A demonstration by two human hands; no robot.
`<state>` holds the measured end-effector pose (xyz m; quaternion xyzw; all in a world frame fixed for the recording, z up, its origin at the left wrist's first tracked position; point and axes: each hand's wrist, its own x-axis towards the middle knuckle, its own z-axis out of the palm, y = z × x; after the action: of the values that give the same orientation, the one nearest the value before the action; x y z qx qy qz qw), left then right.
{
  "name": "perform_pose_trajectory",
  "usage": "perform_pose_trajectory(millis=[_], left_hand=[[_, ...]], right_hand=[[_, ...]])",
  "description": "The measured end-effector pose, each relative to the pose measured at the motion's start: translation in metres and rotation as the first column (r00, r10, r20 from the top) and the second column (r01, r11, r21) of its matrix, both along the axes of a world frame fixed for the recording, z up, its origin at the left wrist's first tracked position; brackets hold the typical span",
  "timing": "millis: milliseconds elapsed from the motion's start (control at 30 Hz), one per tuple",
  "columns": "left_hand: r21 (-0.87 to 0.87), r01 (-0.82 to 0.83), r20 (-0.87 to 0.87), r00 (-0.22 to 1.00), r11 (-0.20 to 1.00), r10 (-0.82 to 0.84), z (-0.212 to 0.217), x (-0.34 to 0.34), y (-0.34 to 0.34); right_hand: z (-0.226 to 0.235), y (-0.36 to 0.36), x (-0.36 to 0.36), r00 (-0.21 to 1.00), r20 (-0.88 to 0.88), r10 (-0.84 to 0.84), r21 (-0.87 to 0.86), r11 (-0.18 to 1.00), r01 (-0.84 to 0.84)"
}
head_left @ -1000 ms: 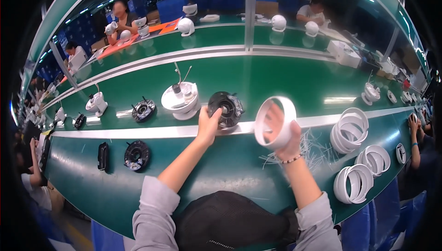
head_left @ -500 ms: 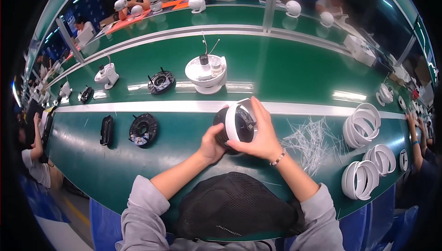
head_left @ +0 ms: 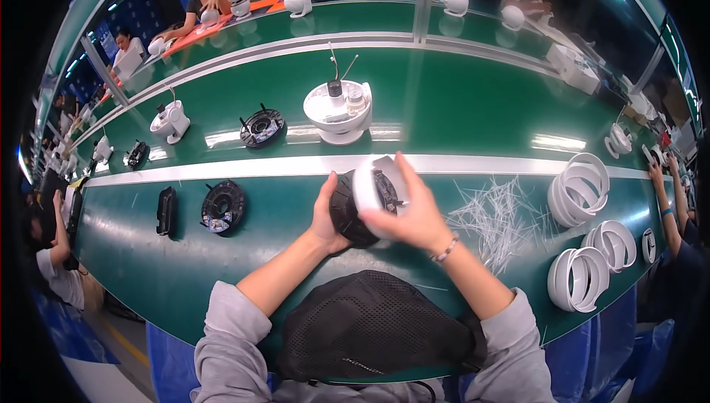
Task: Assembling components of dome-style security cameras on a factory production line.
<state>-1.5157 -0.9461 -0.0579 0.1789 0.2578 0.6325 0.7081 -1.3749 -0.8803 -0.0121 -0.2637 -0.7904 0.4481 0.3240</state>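
Note:
Above the near bench edge, my left hand (head_left: 326, 214) is closed round the side of a black round housing (head_left: 343, 209) with electronic parts inside. My right hand (head_left: 420, 217) grips a white plastic ring (head_left: 364, 190) by its right side, thumb at its lower edge. The ring is tilted and overlaps the front of the housing; whether it is seated cannot be told. Motion blurs the ring and the right fingers. On the bench to the left lie another black round housing (head_left: 223, 207) with a circuit board and a narrow black part (head_left: 167, 211).
Right of my hands is a heap of thin white strips (head_left: 494, 224), then stacked white rings (head_left: 578, 190). A white half-dome housing (head_left: 338, 112) with upright wires and a black round assembly (head_left: 262, 129) sit beyond the pale rail (head_left: 473, 166). Co-workers are at both sides and across.
My left hand has opened its hold and wrapped the housing's left side. The white ring, in my right hand, has tilted and shifted slightly left. The half-dome housing has moved slightly right.

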Motion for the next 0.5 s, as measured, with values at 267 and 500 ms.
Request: perform_pose_trajectory(millis=[267, 500], left_hand=[[-0.027, -0.055, 0.049, 0.997, 0.998, 0.056, 0.002, -0.012, -0.008], [-0.021, -0.047, 0.061, 0.997, 0.999, 0.048, -0.005, -0.028, -0.013]], right_hand=[[-0.011, -0.032, -0.025, 0.97, 0.19, -0.154, 0.353, 0.932, 0.079], [-0.012, -0.041, -0.04, 0.947, 0.238, -0.217, 0.467, 0.88, 0.084]])
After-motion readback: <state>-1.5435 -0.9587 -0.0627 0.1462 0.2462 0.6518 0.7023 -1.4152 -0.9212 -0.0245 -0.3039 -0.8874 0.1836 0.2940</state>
